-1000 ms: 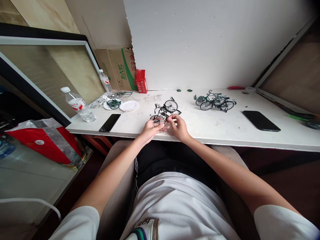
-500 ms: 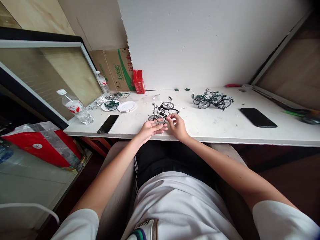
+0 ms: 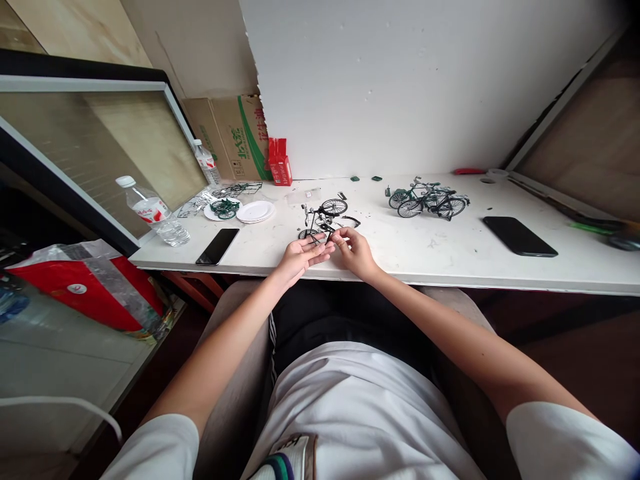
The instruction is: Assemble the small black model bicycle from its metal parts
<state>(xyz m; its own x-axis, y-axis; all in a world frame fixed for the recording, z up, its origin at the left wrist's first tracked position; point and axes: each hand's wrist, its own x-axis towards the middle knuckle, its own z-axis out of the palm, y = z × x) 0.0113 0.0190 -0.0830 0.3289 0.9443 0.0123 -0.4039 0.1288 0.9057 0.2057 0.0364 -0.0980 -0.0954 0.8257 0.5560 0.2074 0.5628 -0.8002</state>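
Observation:
A small black model bicycle [image 3: 324, 220] is tilted over near the table's front edge, between my hands. My left hand [image 3: 300, 258] is palm up, its fingers curled against the lower side of the bicycle. With thumb and forefinger pinched, my right hand [image 3: 356, 253] grips the bicycle by the dark frame near its seat. My fingers partly hide that spot. One spoked wheel [image 3: 334, 207] points away from me, and a curved black fender [image 3: 353, 221] arcs beside it. Two assembled model bicycles [image 3: 430, 200] stand upright further right.
White plates [image 3: 255, 212] sit at the left, one with green model parts [image 3: 225, 209]. Around them are a black phone [image 3: 218, 247], a water bottle [image 3: 157, 217] and a red box [image 3: 281, 163]. A larger black phone [image 3: 520, 236] lies at the right; small green pieces [image 3: 377, 179] lie behind.
The model bicycle has turned slightly between my hands, its far wheel swinging a little left and away from me. Both hands keep nearly the same hold.

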